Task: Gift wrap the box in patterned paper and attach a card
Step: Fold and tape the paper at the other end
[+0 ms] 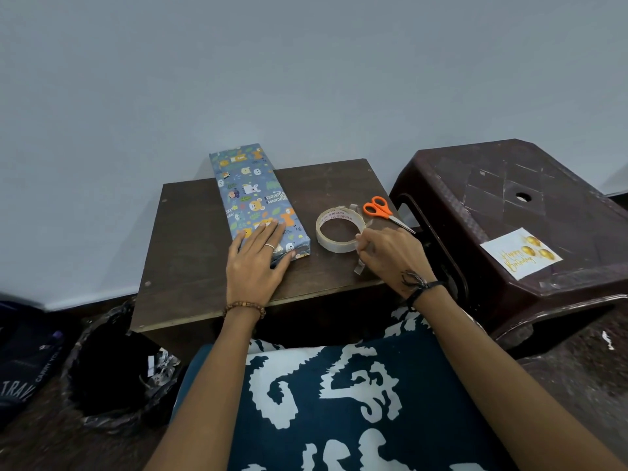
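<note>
Fingers [272, 232] of the left hand lie flat on the wrapped box [253, 195] (near end), right fingers [362, 248] pinching a tape strip [359, 266].

Box [258, 198] sits on the desk [190, 246], running toward 12 o'clock. Tape roll [339, 229] at its 3 o'clock, scissors [385, 212] further that way. Card [520, 253] on the stool [509, 185], bin [112, 368] around 8.
</note>
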The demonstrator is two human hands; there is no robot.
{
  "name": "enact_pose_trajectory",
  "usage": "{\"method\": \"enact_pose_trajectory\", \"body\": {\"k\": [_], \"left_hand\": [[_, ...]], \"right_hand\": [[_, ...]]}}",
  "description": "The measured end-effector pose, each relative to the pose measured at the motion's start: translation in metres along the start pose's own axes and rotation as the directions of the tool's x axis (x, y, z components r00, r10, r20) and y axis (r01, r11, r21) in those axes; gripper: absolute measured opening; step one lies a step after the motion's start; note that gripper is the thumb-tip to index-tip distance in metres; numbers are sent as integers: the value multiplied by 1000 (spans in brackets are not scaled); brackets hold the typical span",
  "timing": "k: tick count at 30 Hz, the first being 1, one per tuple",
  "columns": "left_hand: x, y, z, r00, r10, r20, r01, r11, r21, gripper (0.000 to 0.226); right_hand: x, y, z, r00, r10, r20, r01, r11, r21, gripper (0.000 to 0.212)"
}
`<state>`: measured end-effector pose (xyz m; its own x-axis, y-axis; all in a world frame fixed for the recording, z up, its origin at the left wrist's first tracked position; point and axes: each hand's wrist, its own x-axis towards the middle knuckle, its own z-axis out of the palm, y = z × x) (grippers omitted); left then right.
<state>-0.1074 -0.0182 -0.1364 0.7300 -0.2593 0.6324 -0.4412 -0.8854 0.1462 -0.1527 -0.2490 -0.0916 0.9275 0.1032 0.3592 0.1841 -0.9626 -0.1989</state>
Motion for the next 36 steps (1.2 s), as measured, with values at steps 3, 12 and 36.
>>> {"method": "enact_pose_trajectory", "body": {"k": [3, 12, 36], "left_hand": [[0, -1, -1, 999, -30, 39, 32, 998, -58, 49], [0, -9, -21, 973, -89, 211, 184, 851, -492, 61], [-14, -24, -40, 893, -164, 420, 327, 877, -352, 69]], "right_hand": [[-2, -2, -3, 998, 54, 28, -55, 997, 53, 14], [-12, -14, -3, 963, 270, 3, -224, 791, 569, 5], [-3, -65, 11, 878, 412, 245, -273, 11, 962, 14]]}}
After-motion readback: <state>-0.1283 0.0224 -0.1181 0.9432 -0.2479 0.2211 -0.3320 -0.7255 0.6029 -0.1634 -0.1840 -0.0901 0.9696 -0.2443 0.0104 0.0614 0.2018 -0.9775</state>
